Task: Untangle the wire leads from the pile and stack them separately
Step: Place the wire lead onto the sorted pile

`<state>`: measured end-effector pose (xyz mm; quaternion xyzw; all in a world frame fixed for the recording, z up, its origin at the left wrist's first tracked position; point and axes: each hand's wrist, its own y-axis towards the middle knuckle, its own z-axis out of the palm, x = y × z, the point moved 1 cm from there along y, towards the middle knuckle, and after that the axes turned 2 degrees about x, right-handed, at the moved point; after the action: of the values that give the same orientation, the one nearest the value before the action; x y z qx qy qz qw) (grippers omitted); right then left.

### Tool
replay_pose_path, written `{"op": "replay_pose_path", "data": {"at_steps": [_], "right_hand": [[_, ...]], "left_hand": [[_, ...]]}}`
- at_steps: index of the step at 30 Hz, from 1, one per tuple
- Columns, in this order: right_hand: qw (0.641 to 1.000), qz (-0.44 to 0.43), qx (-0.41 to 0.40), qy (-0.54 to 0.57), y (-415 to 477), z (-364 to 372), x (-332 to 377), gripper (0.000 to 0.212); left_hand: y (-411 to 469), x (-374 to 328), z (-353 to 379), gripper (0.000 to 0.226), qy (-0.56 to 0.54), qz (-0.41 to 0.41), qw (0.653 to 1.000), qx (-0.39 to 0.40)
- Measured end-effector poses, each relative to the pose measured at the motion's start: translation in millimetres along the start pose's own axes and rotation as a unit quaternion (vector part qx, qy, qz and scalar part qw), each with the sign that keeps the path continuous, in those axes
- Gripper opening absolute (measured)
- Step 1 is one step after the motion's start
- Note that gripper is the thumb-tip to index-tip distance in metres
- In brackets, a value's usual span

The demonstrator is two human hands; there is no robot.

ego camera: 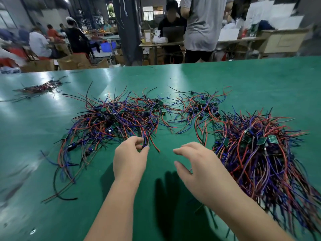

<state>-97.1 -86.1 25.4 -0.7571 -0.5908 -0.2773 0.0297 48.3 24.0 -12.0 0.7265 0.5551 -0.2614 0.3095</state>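
Note:
A tangled pile of red, blue and black wire leads [114,122] with small green boards spreads over the middle of the green table [260,80]. A smaller loose tangle [199,108] lies behind it to the right. At the right lies a thick stack of leads [260,153], their wires trailing toward me. My left hand [129,159] pinches the near end of a lead [145,145] at the front edge of the middle pile. Beside the stack hovers my right hand [196,164], fingers spread and relaxed, holding nothing.
A small bundle of dark leads [41,87] lies at the far left of the table. Beyond the far table edge people stand and sit at other benches, with cardboard boxes [74,61] on the floor.

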Motion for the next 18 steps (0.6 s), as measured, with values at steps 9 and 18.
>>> {"op": "replay_pose_path", "data": {"at_steps": [9, 18], "right_hand": [[0.999, 0.040, -0.019, 0.032, 2.1, -6.1, -9.6, 0.026], [0.981, 0.080, -0.043, 0.173, 2.6, -3.6, -6.8, 0.025]], "left_hand": [[8.7, 9.1, -2.4, 0.018, -0.193, -0.024, 0.979, -0.054], [1.2, -12.9, -26.2, 0.017, -0.414, 0.067, 0.868, -0.267]]}}
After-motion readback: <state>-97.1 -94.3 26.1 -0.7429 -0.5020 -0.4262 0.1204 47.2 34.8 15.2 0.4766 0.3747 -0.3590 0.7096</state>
